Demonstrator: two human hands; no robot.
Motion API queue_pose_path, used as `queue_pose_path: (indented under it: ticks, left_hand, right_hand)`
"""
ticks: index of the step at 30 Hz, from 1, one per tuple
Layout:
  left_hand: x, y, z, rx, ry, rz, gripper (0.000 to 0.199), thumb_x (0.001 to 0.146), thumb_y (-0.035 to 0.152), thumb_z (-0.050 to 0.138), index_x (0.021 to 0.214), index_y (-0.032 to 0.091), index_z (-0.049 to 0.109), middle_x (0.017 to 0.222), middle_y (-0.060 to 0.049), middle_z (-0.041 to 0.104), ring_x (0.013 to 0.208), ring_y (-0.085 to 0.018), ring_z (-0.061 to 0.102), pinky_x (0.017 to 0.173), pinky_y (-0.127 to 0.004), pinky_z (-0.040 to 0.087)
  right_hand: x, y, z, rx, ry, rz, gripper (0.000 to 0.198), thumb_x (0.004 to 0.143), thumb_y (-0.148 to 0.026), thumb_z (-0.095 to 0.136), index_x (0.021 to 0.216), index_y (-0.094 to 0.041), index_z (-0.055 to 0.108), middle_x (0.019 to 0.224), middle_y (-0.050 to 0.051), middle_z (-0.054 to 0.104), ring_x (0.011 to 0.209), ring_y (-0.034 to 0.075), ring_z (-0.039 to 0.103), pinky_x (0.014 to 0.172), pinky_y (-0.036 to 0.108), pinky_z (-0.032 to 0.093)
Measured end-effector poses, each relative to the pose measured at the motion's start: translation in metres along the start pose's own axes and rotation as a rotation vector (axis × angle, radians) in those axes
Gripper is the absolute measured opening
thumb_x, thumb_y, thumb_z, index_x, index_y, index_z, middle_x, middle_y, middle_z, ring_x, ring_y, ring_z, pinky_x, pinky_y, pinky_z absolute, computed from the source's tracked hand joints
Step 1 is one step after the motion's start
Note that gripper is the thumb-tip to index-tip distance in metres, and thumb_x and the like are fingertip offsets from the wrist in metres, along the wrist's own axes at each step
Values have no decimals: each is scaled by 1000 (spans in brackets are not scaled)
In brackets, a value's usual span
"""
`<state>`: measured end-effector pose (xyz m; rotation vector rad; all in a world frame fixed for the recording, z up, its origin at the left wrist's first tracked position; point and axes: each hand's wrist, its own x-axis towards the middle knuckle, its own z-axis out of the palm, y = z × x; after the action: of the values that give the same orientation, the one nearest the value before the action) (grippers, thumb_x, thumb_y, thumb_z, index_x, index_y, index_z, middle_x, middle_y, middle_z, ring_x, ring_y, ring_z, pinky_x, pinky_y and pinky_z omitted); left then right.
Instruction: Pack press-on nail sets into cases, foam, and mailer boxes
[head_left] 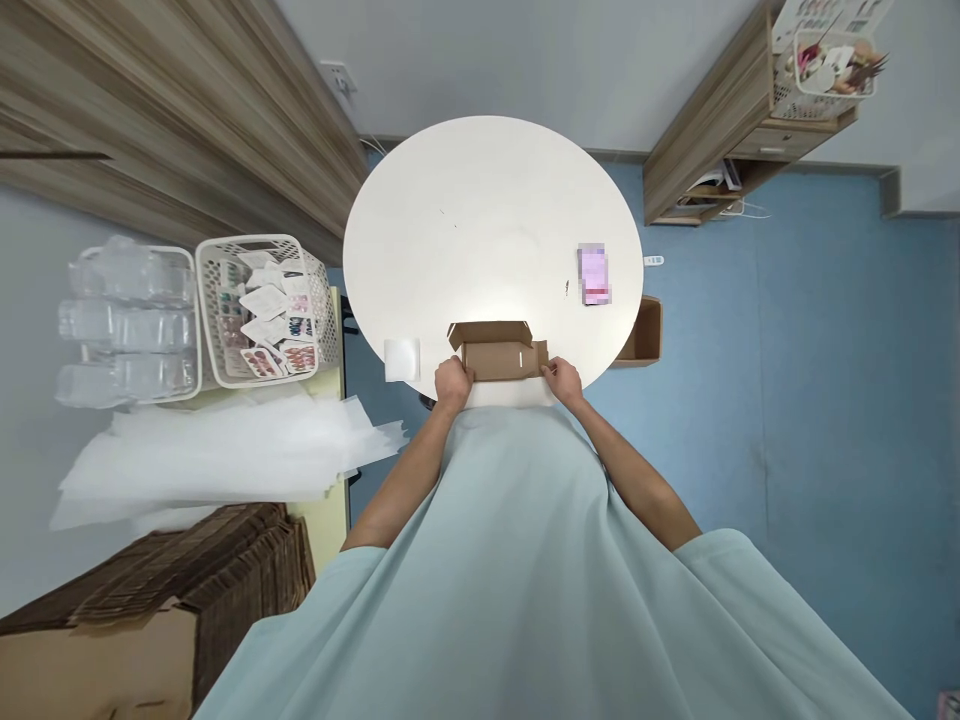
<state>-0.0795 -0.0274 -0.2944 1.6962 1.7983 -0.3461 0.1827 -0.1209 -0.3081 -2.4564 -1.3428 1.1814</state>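
A brown cardboard box [495, 360] lies at the near edge of the round white table, its long flap raised on the far side. My left hand [453, 384] grips the left end of the box with curled fingers. At the opposite end, my right hand [562, 381] pinches a small side flap between thumb and fingers. A small white slip shows on the cardboard near the right end. Left of my left hand lies a square white packet [402, 360]. A pink and purple item [594, 274], blurred out, rests on the table's right side.
At left, a white basket [259, 375] holds small packets beside stacked clear plastic containers [127, 325]. White sheets [232, 450] and folded cardboard [247, 560] lie nearer me. An open brown carton [643, 335] stands below the white table [480, 200] on the right.
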Motion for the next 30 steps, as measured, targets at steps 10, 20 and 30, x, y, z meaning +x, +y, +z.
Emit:
queue_pose_path:
  ticks: [10, 20, 30]
  left_hand:
    - [-1, 5, 5, -31, 18, -30, 18, 99, 22, 59, 109, 16, 72, 112, -21, 77, 110, -36, 74, 93, -42, 57]
    - [-3, 5, 10, -24, 24, -18, 20, 101, 17, 54, 112, 14, 71, 114, -21, 77, 110, -35, 74, 93, -41, 56]
    - [-8, 2, 9, -47, 17, -34, 20, 102, 19, 53, 110, 16, 71, 111, -19, 77, 109, -34, 73, 93, -41, 55]
  right_hand:
    - [-20, -46, 7, -134, -30, -250, 20, 111, -26, 43, 120, -20, 60, 123, 13, 71, 97, 26, 71, 81, 34, 52]
    - [-5, -56, 14, -137, -14, -309, 37, 120, -42, 33, 116, -20, 63, 131, 12, 58, 96, 21, 67, 84, 32, 54]
    - [10, -50, 24, -93, 4, -290, 33, 115, -48, 47, 102, -23, 65, 123, 9, 52, 90, 18, 62, 82, 32, 56]
